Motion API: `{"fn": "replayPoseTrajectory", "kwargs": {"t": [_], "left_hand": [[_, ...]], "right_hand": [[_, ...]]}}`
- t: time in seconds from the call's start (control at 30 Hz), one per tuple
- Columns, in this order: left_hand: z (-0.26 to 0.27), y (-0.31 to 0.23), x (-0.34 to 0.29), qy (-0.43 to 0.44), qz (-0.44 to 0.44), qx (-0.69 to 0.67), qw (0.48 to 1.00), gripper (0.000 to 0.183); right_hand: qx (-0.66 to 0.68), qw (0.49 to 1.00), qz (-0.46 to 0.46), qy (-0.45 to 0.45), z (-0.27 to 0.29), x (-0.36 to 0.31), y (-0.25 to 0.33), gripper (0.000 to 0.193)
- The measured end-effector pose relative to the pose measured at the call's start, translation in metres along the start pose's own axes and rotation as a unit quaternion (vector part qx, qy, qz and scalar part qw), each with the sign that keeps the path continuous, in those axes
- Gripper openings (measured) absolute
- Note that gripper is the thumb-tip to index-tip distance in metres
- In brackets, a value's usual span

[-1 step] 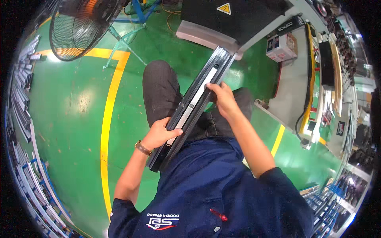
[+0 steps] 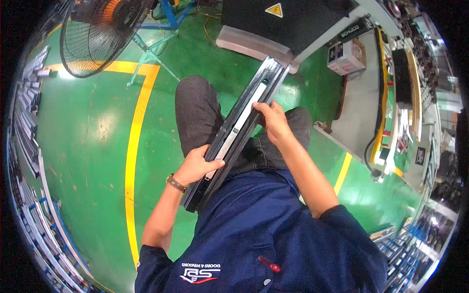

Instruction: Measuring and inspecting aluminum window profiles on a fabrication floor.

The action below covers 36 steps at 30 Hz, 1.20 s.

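left hand clasps near, right hand farther, the bar slanting across the legs, and one slackened thumb could let the white strip slip!

My shirt: navy blue, soft cloth, creased across the front. Left sleeve and right sleeve short, same navy; small pale marking at the left one's edge, too small to make out. On my left chest, an emblem: white lettering, red stroke beneath, upside down from my viewpoint. Near mid-chest, a slim red item, pen-like; close by it, a pale round disc, button-sized in look. Trousers dark grey, faded, denim-like. Left hand and right hand bare. Left wrist: brown band with gold-coloured fitting; watch or bracelet, can't tell.
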<state>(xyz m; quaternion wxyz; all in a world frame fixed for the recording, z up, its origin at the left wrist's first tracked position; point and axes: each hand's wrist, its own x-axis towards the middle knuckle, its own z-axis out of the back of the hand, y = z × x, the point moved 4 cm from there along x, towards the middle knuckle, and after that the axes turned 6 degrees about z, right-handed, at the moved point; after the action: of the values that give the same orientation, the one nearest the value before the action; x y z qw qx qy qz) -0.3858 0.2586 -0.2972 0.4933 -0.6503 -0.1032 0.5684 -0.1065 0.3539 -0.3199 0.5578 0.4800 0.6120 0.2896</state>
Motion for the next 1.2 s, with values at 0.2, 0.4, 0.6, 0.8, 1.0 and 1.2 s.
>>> {"fn": "replayPoseTrajectory", "kwargs": {"t": [0.2,0.4,0.6,0.8,1.0,1.2], "left_hand": [[0.000,0.006,-0.003,-0.007,0.006,-0.025,1.000,0.054],[-0.002,-0.004,-0.007,-0.007,0.006,-0.015,1.000,0.056],[-0.006,-0.033,-0.009,-0.001,-0.053,-0.058,0.997,0.056],[-0.008,-0.053,-0.007,-0.001,-0.069,-0.023,0.997,0.058],[-0.013,-0.060,-0.014,-0.001,-0.073,-0.021,0.997,0.058],[-0.015,-0.058,-0.019,0.031,-0.047,-0.044,0.997,0.063]], "right_hand": [[-0.065,0.995,0.071,-0.018,-0.009,-0.003,0.010,0.029],[-0.031,0.997,0.059,-0.030,-0.004,-0.015,0.019,0.041],[0.041,0.993,0.105,-0.020,-0.001,-0.020,0.047,0.046],[0.053,0.981,0.182,-0.040,-0.007,-0.043,0.094,0.053],[-0.004,0.977,0.208,-0.040,-0.003,-0.061,0.105,0.052],[0.047,0.981,0.188,-0.028,-0.001,-0.073,0.109,0.055]]}}
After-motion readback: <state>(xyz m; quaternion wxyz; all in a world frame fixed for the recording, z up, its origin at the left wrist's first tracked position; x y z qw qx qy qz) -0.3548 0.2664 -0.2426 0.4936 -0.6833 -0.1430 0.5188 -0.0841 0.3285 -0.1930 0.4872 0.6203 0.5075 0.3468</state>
